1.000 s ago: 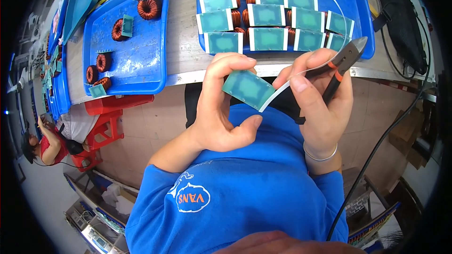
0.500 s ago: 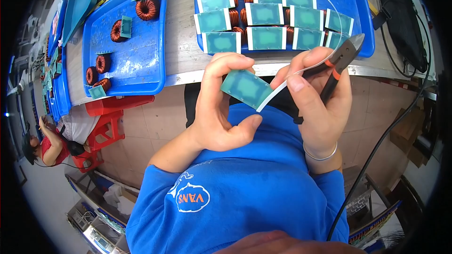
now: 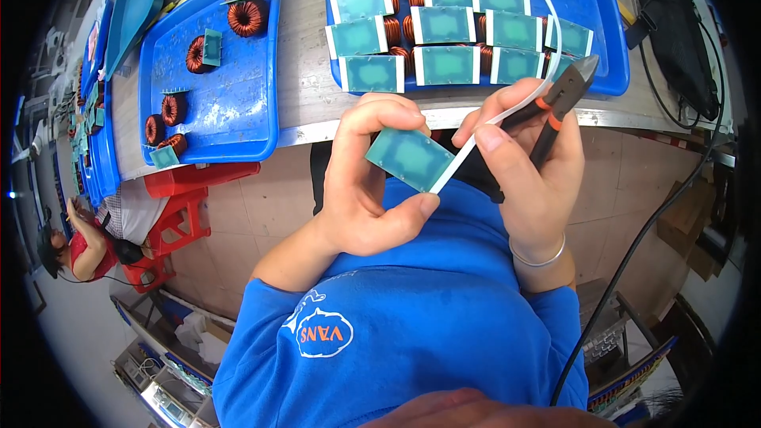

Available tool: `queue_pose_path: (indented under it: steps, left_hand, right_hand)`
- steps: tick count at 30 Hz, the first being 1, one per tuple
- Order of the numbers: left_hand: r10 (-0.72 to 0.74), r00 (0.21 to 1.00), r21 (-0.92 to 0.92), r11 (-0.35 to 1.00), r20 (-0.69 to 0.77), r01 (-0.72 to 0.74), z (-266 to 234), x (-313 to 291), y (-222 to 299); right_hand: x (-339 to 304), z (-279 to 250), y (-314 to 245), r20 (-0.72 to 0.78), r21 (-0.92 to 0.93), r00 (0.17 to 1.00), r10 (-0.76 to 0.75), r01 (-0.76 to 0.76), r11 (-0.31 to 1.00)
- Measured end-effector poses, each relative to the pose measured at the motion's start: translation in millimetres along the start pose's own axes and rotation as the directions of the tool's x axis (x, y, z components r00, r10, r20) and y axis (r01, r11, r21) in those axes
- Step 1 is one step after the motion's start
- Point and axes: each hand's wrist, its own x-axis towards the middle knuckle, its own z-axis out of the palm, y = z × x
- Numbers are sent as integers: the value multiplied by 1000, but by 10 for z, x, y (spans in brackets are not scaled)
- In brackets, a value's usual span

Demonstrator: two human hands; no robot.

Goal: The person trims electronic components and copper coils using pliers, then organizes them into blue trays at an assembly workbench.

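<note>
My left hand (image 3: 366,182) pinches a small teal rectangular board (image 3: 410,158) between thumb and fingers, held in front of my chest below the bench edge. My right hand (image 3: 529,166) grips a white cable tie (image 3: 507,115) that runs from the board's lower right corner up over the tray. The same hand also carries black side cutters with orange grips (image 3: 561,99), jaws pointing up and right. Whatever sits behind the board is hidden by my fingers.
A blue tray (image 3: 606,71) on the bench holds several teal boards with copper coils. A second blue tray (image 3: 238,119) to the left holds loose copper toroid coils. A red stool (image 3: 186,198) stands below. Another person sits at far left (image 3: 67,246). A black cable (image 3: 634,254) hangs right.
Both hands have stayed nearly still with the board. The cable tie now stretches a little straighter from the board toward my right fingers.
</note>
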Motion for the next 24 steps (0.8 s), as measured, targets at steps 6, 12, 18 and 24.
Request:
queue_pose_path:
  steps: [6,12,18,24]
  left_hand:
    - [-21,1000,-19,1000,-19,21,-2,0,2]
    - [-10,1000,-29,1000,-14,10,0,13,10]
    - [33,999,-102,994,-33,-36,-82,45,97]
    - [74,987,-36,996,-144,-80,-277,132,108]
  right_hand:
    - [-5,-1,10,-16,17,1000,14,-14,1000]
    - [8,-9,47,-10,18,1000,24,-24,1000]
    - [65,-4,105,-126,-116,992,22,-36,993]
    - [-53,-206,-130,300,-463,953,48,101,881]
